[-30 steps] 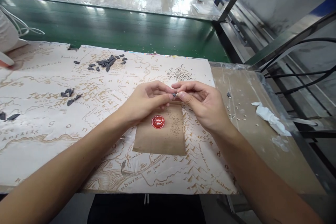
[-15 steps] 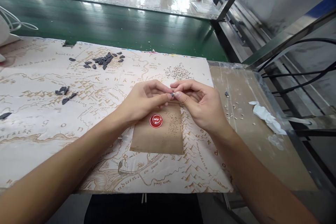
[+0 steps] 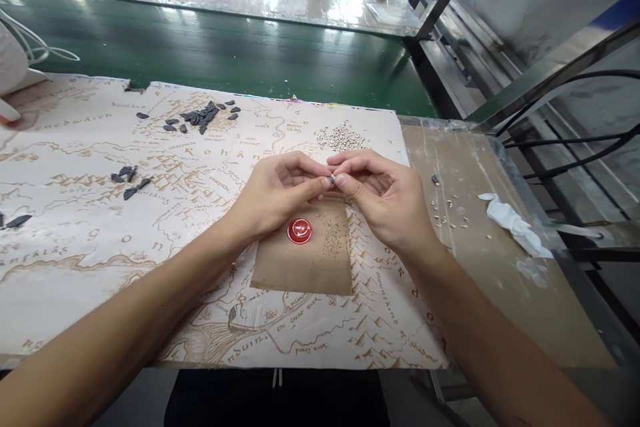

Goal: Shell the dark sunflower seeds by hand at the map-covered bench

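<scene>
At the fingertips: a small dark piece [image 3: 331, 179] is held in the air between both hands, just above the far edge of a brown paper square [image 3: 300, 270] and not touching it.
Grip, left: the left hand [image 3: 273, 193] has thumb and forefinger pressed together on the left end of the piece, with the other fingers curled under.
Grip, right: the right hand [image 3: 385, 200] pinches the right end the same way, so the two pinches all but meet.
Step in hand: it looks like fine work on this one piece, either picking something off it or parting it. I cannot tell which.
Next move calls for: a short, steady pull or twist from the fingertips alone, wrists low over the paper so that anything dropped lands there.
Piece's axis: it is tiny and half covered. The part that shows seems to run left to right, from pinch to pinch and roughly level. I cannot tell which end is the tip.
Under the hands: a red cap [image 3: 299, 231] lies flat on the paper, with fine pale specks beside it.
Farther out: a map sheet [image 3: 100, 240] covers the bench [image 3: 500, 287]. On it lie a heap of dark pieces [image 3: 200, 117] at the far left and a heap of pale bits [image 3: 345, 137] just beyond the hands. A white rag [image 3: 513, 223] lies on bare bench to the right, and a green belt [image 3: 225, 53] runs behind.
</scene>
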Demonstrator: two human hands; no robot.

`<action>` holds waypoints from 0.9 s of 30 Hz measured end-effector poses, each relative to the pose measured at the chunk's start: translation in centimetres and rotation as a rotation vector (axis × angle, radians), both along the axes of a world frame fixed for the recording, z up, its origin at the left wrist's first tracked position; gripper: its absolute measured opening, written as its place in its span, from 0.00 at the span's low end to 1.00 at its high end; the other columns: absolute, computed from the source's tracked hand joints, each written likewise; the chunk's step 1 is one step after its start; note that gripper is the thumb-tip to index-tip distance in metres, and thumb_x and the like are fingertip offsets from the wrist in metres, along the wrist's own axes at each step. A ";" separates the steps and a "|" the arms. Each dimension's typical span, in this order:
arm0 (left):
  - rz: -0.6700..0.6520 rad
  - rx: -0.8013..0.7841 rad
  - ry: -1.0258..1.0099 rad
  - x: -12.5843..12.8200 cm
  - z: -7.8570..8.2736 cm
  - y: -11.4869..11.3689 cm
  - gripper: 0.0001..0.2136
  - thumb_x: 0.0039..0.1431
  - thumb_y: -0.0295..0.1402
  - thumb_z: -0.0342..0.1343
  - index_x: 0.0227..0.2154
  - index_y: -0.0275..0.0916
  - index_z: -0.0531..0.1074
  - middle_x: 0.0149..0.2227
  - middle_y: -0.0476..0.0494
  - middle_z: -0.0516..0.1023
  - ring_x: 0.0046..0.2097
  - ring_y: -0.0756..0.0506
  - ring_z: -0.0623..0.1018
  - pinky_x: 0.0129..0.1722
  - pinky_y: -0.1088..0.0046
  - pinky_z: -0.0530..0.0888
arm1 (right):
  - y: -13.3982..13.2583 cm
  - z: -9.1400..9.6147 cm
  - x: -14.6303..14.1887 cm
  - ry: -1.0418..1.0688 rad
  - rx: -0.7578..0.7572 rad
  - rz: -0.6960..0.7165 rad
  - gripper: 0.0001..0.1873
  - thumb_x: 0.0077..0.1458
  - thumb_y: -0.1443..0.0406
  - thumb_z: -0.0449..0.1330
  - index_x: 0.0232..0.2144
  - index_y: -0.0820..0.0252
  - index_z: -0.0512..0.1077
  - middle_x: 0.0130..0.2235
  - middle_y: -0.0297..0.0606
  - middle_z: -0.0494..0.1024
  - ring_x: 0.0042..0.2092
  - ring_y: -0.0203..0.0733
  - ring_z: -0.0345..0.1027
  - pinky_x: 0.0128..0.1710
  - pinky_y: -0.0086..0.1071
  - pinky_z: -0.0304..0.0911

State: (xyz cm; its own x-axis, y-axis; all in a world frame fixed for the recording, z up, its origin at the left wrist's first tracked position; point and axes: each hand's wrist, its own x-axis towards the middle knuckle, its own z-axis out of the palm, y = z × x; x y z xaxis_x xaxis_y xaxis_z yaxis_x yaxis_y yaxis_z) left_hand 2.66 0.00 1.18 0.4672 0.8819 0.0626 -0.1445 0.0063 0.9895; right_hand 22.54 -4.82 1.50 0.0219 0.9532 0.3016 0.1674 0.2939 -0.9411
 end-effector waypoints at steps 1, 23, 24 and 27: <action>-0.003 -0.001 0.003 0.0 0.0 0.0 0.16 0.57 0.41 0.81 0.37 0.36 0.84 0.38 0.41 0.89 0.35 0.47 0.84 0.39 0.69 0.82 | 0.0 0.0 0.0 0.004 0.009 0.002 0.04 0.66 0.63 0.74 0.36 0.53 0.85 0.53 0.43 0.87 0.57 0.51 0.82 0.64 0.49 0.78; 0.079 0.024 0.083 -0.6 -0.3 0.8 0.10 0.63 0.39 0.77 0.39 0.40 0.85 0.32 0.46 0.83 0.34 0.48 0.81 0.36 0.70 0.78 | 3.5 -1.9 7.6 -0.626 -0.102 -0.466 0.08 0.64 0.68 0.66 0.36 0.58 0.86 0.43 0.46 0.86 0.42 0.50 0.80 0.52 0.48 0.76; 0.096 0.053 0.100 -0.9 0.0 1.0 0.09 0.64 0.38 0.76 0.40 0.40 0.85 0.32 0.46 0.83 0.34 0.48 0.80 0.36 0.70 0.77 | 3.4 -1.8 7.6 -0.642 -0.107 -0.477 0.08 0.65 0.68 0.65 0.36 0.58 0.87 0.43 0.47 0.87 0.43 0.51 0.81 0.52 0.48 0.76; 0.175 0.162 0.172 -2.1 1.4 2.0 0.07 0.63 0.36 0.76 0.39 0.41 0.85 0.35 0.45 0.84 0.35 0.48 0.79 0.36 0.69 0.75 | 3.2 -1.5 7.4 -0.660 -0.135 -0.486 0.08 0.64 0.66 0.67 0.35 0.59 0.87 0.41 0.47 0.89 0.42 0.51 0.82 0.49 0.47 0.76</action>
